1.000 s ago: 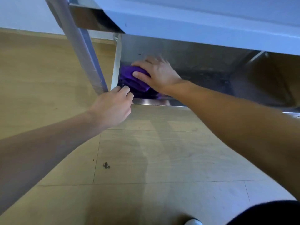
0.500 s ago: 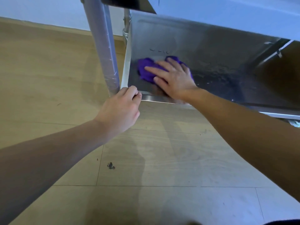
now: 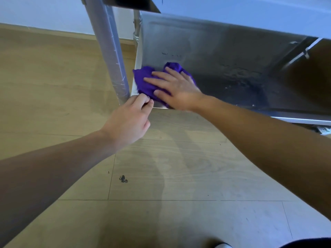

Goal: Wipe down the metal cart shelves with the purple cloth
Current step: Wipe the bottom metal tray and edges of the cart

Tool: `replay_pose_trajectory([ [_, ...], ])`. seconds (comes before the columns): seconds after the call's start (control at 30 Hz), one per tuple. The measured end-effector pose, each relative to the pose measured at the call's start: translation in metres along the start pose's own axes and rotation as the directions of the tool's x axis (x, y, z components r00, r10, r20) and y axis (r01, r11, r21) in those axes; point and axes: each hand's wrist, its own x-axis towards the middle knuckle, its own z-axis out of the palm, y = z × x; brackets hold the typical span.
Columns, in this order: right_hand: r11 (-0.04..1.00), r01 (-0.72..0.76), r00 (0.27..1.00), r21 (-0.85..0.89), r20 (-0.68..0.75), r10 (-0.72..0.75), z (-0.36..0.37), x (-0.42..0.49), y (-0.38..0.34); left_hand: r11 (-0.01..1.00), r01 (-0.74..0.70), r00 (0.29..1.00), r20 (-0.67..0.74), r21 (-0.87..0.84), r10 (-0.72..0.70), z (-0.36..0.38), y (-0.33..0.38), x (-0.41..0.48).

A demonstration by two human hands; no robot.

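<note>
Item: purple cloth, at the front-left corner of the lower shelf, pressed flat under my straight-fingered right hand for wiping, my left hand curled round that corner's rim, likely steadying the cart.

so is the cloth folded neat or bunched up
Bunched up: the cloth lies in crumpled lumps on the shelf under the flat right hand.

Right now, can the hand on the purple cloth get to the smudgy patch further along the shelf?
Probably yes. The right hand lies flat on the purple cloth, and nothing stands on the shelf between it and the smudgy patch.
</note>
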Motion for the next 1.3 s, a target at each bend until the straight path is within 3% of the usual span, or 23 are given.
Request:
replay_pose_trajectory([
  [0.1,0.974,-0.228,0.967,0.009,-0.115,0.228,-0.001,-0.004,0.037,1.0,0.014,0.998,0.059,-0.007,-0.013,0.001,0.001,-0.002],
  [0.2,0.908,-0.408,0.898,0.1,-0.136,0.419,0.001,-0.008,0.043,1.0,0.016,0.996,0.093,-0.007,-0.016,0.001,0.005,-0.004],
  [0.27,0.924,-0.374,0.918,0.072,-0.114,0.381,0.005,-0.007,0.019,0.999,0.001,0.996,0.094,0.032,-0.004,-0.002,0.008,-0.005],
  [0.33,0.973,-0.224,0.971,0.05,-0.073,0.228,0.008,-0.005,-0.012,0.996,-0.007,0.998,0.068,0.087,0.001,-0.004,0.007,-0.006],
  [0.43,0.995,-0.015,1.0,0.095,-0.002,0.015,0.006,-0.006,-0.036,1.0,-0.013,0.999,0.033,0.006,0.013,-0.001,0.001,-0.005],
  [0.53,0.998,0.017,1.0,0.066,0.024,-0.018,-0.001,-0.007,-0.012,1.0,-0.019,0.998,0.062,-0.02,0.02,0.005,-0.008,-0.007],
  [0.63,0.975,-0.215,0.974,0.052,-0.062,0.218,-0.003,-0.009,0.035,0.999,-0.039,0.997,0.064,-0.024,0.04,0.005,-0.008,-0.01],
  [0.73,0.859,-0.489,0.849,0.152,-0.141,0.509,-0.001,-0.016,0.056,0.997,-0.063,0.996,0.061,-0.042,0.066,0.003,-0.006,-0.013],
  [0.8,0.833,-0.535,0.822,0.138,-0.141,0.551,0.002,-0.014,0.04,0.996,-0.071,0.994,0.077,-0.049,0.075,0.001,-0.005,-0.014],
  [0.87,0.889,-0.45,0.88,0.085,-0.125,0.457,0.004,-0.007,0.011,0.997,-0.067,0.994,0.089,-0.036,0.07,0.0,-0.004,-0.015],
  [0.97,0.984,-0.169,0.984,0.055,-0.044,0.172,0.006,0.002,-0.025,0.998,-0.056,0.996,0.063,-0.038,0.058,0.0,-0.003,-0.015],
  [1.07,0.998,0.029,0.999,0.054,0.026,-0.03,0.002,-0.001,-0.019,0.998,-0.049,0.997,0.052,-0.051,0.051,0.002,-0.006,-0.013],
  [1.13,0.999,0.049,0.998,0.013,0.028,-0.049,-0.002,-0.005,0.001,0.997,-0.052,0.997,0.061,-0.054,0.055,0.004,-0.007,-0.011],
  [1.23,0.979,-0.202,0.976,0.024,-0.077,0.204,-0.003,-0.012,0.039,0.998,-0.054,0.997,0.058,-0.036,0.056,0.004,-0.004,-0.01],
  [1.3,0.907,-0.41,0.898,0.093,-0.135,0.42,-0.002,-0.017,0.054,0.998,-0.051,0.997,0.062,-0.028,0.053,0.002,-0.002,-0.009],
])
